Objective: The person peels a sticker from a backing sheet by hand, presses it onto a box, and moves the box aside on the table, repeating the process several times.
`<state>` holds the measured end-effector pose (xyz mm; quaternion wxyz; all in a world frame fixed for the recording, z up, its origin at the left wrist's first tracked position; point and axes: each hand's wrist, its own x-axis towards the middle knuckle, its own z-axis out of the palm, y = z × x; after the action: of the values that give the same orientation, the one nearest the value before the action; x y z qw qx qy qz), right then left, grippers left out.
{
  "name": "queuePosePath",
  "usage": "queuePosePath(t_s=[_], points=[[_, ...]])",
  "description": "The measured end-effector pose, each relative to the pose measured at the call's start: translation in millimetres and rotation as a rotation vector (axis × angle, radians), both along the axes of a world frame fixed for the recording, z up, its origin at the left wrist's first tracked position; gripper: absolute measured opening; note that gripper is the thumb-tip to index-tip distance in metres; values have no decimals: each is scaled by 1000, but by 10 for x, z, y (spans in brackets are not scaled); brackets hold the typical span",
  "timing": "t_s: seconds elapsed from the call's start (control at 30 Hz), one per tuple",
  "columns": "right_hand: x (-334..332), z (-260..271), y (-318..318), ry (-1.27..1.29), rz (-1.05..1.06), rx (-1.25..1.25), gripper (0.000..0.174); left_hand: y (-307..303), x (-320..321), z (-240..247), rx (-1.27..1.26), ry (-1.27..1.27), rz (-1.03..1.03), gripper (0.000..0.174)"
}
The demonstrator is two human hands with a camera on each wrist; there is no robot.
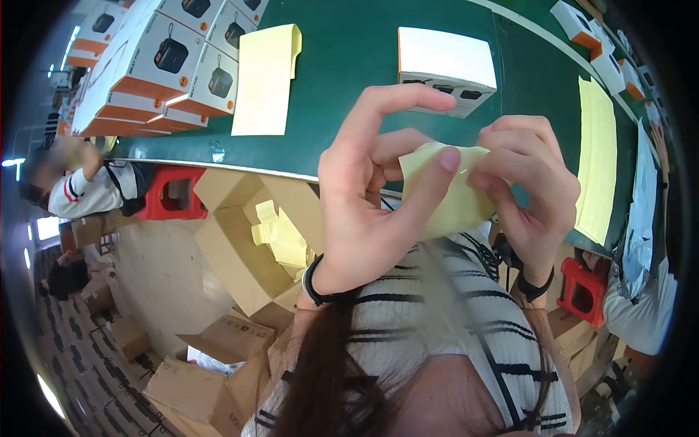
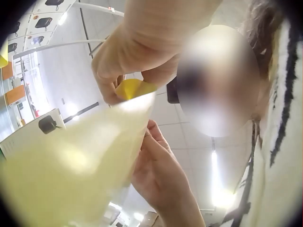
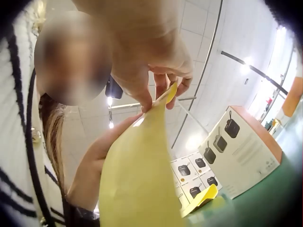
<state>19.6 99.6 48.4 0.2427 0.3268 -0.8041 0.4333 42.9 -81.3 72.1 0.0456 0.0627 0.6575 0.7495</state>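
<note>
A glossy pale yellow sheet (image 1: 462, 200) is held up in front of the chest, above the near edge of the table. My left hand (image 1: 378, 193) pinches its left side, thumb on the near face and index finger arched above. At the upper right edge my right hand (image 1: 535, 182) pinches with thumb and fingertips. In the right wrist view the sheet (image 3: 139, 175) hangs down from the fingers, its top corner bent over and deeper yellow. The left wrist view shows the sheet (image 2: 80, 165) large and close. A white product box (image 1: 445, 62) stands just beyond the hands.
Stacked speaker boxes (image 1: 156, 65) stand on the green table (image 1: 335, 51) at left, beside a yellow sheet pile (image 1: 263, 84). Another yellow pile (image 1: 597, 160) lies at right. Below the table edge, an open carton (image 1: 233, 255) contains yellow scraps. Other people sit at both sides.
</note>
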Motion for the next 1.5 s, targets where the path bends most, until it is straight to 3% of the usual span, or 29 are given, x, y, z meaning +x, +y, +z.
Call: queuePosePath(t_s=[0.07,0.13,0.27,0.33,0.37,0.43,0.97,1.07,1.2,1.37,1.43,1.5], points=[[5,20,11,-29,15,0,23,-7,-9,1,-51,-24,-28,41],[3,14,20,-58,29,0,24,13,-26,-60,-229,265,3,43],[-2,-22,31,-100,34,-6,23,95,-68,-182,-166,446,189,34],[1,-49,34,-125,35,-9,22,14,-42,-132,-362,466,-26,47],[-4,-73,28,-117,39,-14,22,44,-49,-154,-362,464,-26,47],[-25,-109,19,-110,42,-21,22,136,-81,-227,-235,524,209,33],[-30,-198,0,-137,38,51,23,112,-121,-270,-241,502,195,31],[-30,-236,2,-169,64,-17,24,82,-115,-250,-191,395,167,31],[11,-256,-36,-235,53,-186,27,65,-131,-309,-206,453,159,37],[-18,-117,-29,-132,-49,-24,23,59,-148,-285,-213,469,158,38],[-7,-92,-32,-117,-86,18,22,0,-147,-280,-347,484,-4,51],[-20,-90,-36,-162,-66,-25,20,1,-176,-258,-348,462,-3,51]])
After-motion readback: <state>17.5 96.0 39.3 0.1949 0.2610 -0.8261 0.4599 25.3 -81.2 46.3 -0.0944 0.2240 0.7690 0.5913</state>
